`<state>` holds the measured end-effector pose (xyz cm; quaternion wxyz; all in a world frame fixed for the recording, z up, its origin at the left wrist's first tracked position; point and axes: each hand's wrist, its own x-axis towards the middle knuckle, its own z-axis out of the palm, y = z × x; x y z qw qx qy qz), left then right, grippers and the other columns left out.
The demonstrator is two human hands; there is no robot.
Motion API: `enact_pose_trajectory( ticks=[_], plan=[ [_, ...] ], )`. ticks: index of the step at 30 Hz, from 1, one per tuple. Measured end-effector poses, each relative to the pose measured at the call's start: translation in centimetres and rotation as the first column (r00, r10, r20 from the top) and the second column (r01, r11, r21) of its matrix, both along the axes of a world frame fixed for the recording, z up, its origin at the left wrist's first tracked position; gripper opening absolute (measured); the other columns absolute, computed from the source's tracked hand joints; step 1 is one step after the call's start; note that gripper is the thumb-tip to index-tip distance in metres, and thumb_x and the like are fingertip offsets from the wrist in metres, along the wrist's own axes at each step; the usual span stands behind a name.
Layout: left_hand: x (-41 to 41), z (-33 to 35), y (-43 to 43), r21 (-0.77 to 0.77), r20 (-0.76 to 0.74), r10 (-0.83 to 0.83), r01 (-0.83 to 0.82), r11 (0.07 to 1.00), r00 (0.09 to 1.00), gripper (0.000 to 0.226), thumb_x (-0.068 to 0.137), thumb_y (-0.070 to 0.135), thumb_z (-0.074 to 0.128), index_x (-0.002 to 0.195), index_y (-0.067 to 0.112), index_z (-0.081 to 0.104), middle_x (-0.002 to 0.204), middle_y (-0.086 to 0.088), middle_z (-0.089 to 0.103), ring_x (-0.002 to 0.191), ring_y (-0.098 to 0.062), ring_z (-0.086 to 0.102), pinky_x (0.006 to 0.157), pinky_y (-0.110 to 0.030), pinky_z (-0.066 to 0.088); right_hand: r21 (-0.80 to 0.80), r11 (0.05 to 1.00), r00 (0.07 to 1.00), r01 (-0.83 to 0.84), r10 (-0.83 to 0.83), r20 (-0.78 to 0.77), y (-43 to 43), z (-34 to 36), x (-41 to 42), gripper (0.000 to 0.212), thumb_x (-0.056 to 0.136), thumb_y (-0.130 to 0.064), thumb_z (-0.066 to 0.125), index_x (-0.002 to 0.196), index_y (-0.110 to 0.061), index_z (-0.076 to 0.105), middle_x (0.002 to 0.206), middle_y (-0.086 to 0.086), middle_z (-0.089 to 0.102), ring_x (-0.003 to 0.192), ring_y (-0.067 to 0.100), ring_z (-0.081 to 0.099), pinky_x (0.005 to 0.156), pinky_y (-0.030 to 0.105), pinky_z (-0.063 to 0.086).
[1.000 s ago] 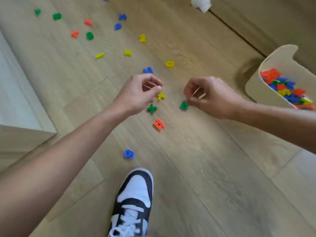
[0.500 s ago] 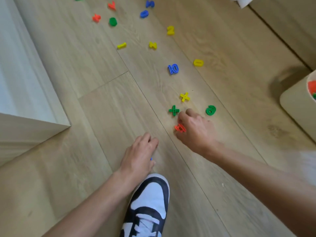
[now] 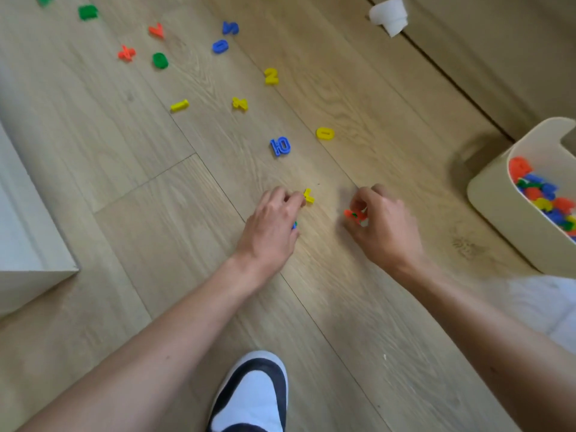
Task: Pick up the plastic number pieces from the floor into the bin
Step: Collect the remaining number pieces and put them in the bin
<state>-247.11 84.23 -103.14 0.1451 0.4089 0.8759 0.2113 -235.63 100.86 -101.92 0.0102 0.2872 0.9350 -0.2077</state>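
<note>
My left hand (image 3: 274,222) is low over the wooden floor, its fingertips pinching a yellow piece (image 3: 308,195), and a blue piece (image 3: 294,225) shows under its palm. To the right, my right hand (image 3: 385,222) grips an orange piece (image 3: 353,214) with a bit of green showing against it. The cream bin (image 3: 498,207) with several coloured pieces inside stands at the right edge. Loose on the floor beyond my hands lie a blue 10 (image 3: 280,146), a yellow 0 (image 3: 325,133), a yellow 2 (image 3: 271,76) and several more.
A white cabinet corner (image 3: 34,251) juts in at the left. My black-and-white shoe (image 3: 252,397) is at the bottom centre. A white crumpled thing (image 3: 389,14) lies at the top by a floor seam. More red, green and blue pieces lie scattered at the top left.
Both hands moved forward from near the shoe. The left took up the blue piece and reached the yellow one; the right lifted the orange piece, and the green pieces left the floor.
</note>
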Motion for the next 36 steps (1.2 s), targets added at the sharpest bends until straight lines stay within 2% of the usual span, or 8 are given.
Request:
enact_pose_trajectory(
  ticks=[4, 10, 13, 17, 24, 28, 31, 36],
  plan=[
    [-0.4, -0.8, 0.9, -0.028, -0.025, -0.044, 0.043, 0.999, 0.999, 0.042, 0.078, 0.015, 0.075, 0.115, 0.018, 0.056, 0.107, -0.004, 0.056, 0.109, -0.024, 0.050, 0.086, -0.041, 0.051, 0.025, 1.000, 0.999, -0.003, 0.002, 0.045, 0.2, -0.6, 0.2, 0.015, 0.083, -0.027, 0.067, 0.090, -0.020, 0.056, 0.096, -0.003, 0.055, 0.082, 0.024, 0.053, 0.059, 0.030, 0.027],
    [-1.0, -0.5, 0.7, -0.083, -0.130, -0.026, 0.015, 0.996, 0.991, 0.037, 0.080, 0.034, 0.073, 0.111, 0.020, 0.059, 0.107, 0.000, 0.058, 0.107, -0.022, 0.048, 0.078, -0.036, 0.053, 0.011, 1.000, 0.999, -0.007, 0.007, 0.033, 0.4, -1.0, 0.2, 0.016, 0.084, -0.027, 0.066, 0.092, -0.017, 0.056, 0.096, -0.004, 0.049, 0.076, 0.017, 0.042, 0.055, 0.029, 0.024],
    [-0.9, -0.6, 0.6, -0.084, -0.089, -0.010, 0.002, 0.996, 0.996, 0.032, 0.080, 0.031, 0.074, 0.108, 0.019, 0.061, 0.106, 0.002, 0.054, 0.103, -0.021, 0.051, 0.073, -0.037, 0.054, 0.003, 0.999, 0.999, -0.032, 0.032, 0.038, 0.5, -1.2, 0.4, 0.018, 0.084, -0.029, 0.068, 0.091, -0.017, 0.056, 0.095, -0.003, 0.050, 0.076, 0.018, 0.045, 0.058, 0.030, 0.029],
    [-0.9, -1.1, 0.6, -0.053, 0.000, -0.021, 0.021, 0.998, 1.000, 0.025, 0.083, 0.020, 0.072, 0.106, 0.014, 0.064, 0.101, 0.000, 0.054, 0.097, -0.022, 0.056, 0.081, -0.039, 0.051, -0.006, 0.998, 0.998, -0.059, 0.060, 0.011, 0.7, -1.6, 0.6, 0.016, 0.084, -0.026, 0.070, 0.088, -0.018, 0.057, 0.092, -0.003, 0.052, 0.073, 0.018, 0.048, 0.062, 0.029, 0.032],
    [-2.5, -0.7, 2.5, 0.056, 0.038, -0.020, 0.018, 0.998, 0.999, 0.029, 0.086, 0.022, 0.069, 0.114, 0.014, 0.064, 0.102, -0.005, 0.055, 0.089, -0.023, 0.058, 0.077, -0.028, 0.044, -0.089, 0.995, 0.979, -0.051, 0.032, -0.200, 2.9, -0.8, -3.7, 0.011, 0.079, -0.019, 0.073, 0.083, -0.017, 0.063, 0.084, 0.000, 0.057, 0.072, 0.022, 0.056, 0.066, 0.039, 0.047],
    [-3.3, -0.5, 4.4, 0.040, 0.003, -0.049, 0.049, 0.998, 0.999, 0.034, 0.089, 0.019, 0.065, 0.121, 0.012, 0.061, 0.107, -0.008, 0.052, 0.098, -0.025, 0.056, 0.087, -0.032, 0.047, -0.048, 0.997, 0.957, -0.059, 0.043, -0.288, 5.2, -0.4, -9.5, 0.008, 0.077, -0.021, 0.071, 0.080, -0.018, 0.064, 0.084, 0.003, 0.061, 0.073, 0.025, 0.060, 0.068, 0.042, 0.051],
    [-3.5, -1.0, 5.0, 0.013, 0.004, -0.083, 0.083, 0.996, 0.997, 0.028, 0.088, 0.019, 0.065, 0.114, 0.009, 0.065, 0.105, -0.008, 0.049, 0.101, -0.026, 0.053, 0.085, -0.042, 0.051, 0.008, 0.996, 0.963, -0.090, 0.089, -0.253, 6.5, -1.0, -12.9, 0.008, 0.076, -0.023, 0.068, 0.081, -0.019, 0.063, 0.086, 0.002, 0.061, 0.074, 0.025, 0.060, 0.068, 0.043, 0.052],
    [-3.5, -1.8, 4.9, -0.010, -0.017, -0.144, 0.144, 0.990, 0.989, 0.020, 0.086, 0.021, 0.068, 0.101, 0.007, 0.067, 0.105, -0.007, 0.047, 0.103, -0.024, 0.049, 0.079, -0.041, 0.054, 0.041, 0.986, 0.973, -0.163, 0.168, -0.155, 7.3, -2.7, -14.9, 0.009, 0.077, -0.020, 0.067, 0.082, -0.017, 0.060, 0.088, 0.002, 0.057, 0.077, 0.025, 0.056, 0.067, 0.040, 0.051]
  ],
)
